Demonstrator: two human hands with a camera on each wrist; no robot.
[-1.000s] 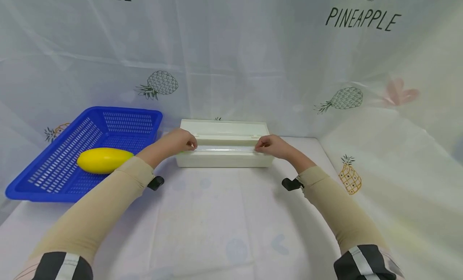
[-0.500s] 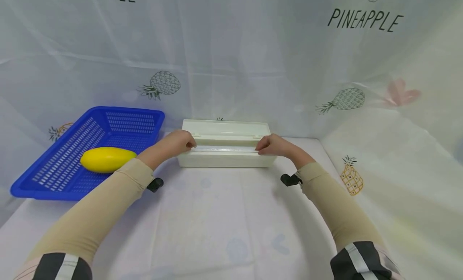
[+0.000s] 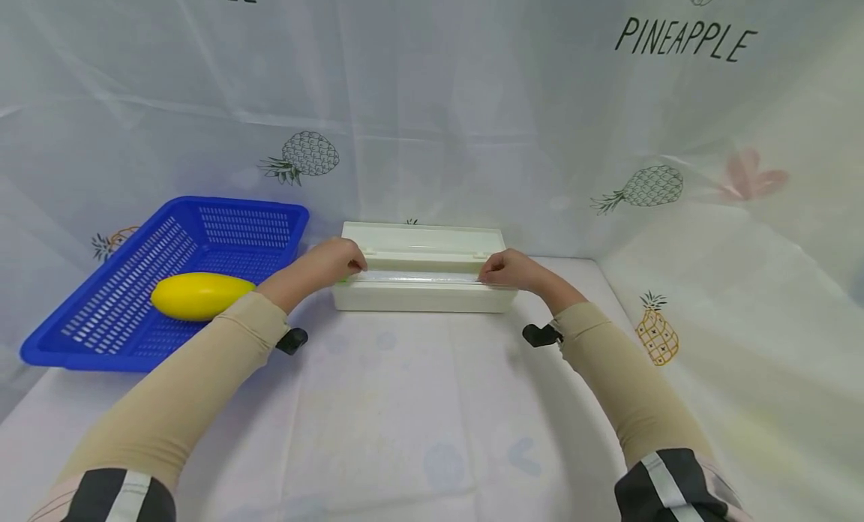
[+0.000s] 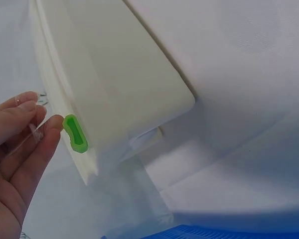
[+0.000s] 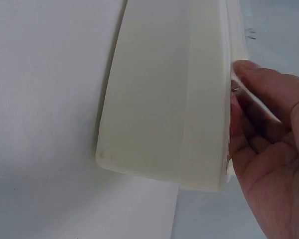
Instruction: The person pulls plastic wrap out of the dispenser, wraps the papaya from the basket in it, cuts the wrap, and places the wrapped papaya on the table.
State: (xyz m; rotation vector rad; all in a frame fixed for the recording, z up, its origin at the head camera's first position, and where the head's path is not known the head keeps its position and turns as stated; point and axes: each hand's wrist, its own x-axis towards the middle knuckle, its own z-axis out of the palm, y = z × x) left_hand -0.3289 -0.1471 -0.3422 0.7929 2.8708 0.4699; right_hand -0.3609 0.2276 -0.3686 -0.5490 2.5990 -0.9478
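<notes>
A long white cling film dispenser sits at the back of the table, its lid raised. Clear cling film stretches across its opening. At the left end, my left hand pinches the film, and a transparent strip shows between its fingers in the left wrist view. Close to those fingertips is a green cutter slider on the dispenser's edge. My right hand pinches the film at the right end, with thumb and fingers at the rim in the right wrist view. The roll inside is mostly hidden.
A blue plastic basket stands to the left, close to my left forearm, with a yellow mango-like fruit in it. Behind everything hangs a white pineapple-printed curtain. White cloth covers the table.
Both hands stay at the dispenser's ends, with only slight finger and wrist shifts. The whole scene has drifted a little to the right in the head view.
</notes>
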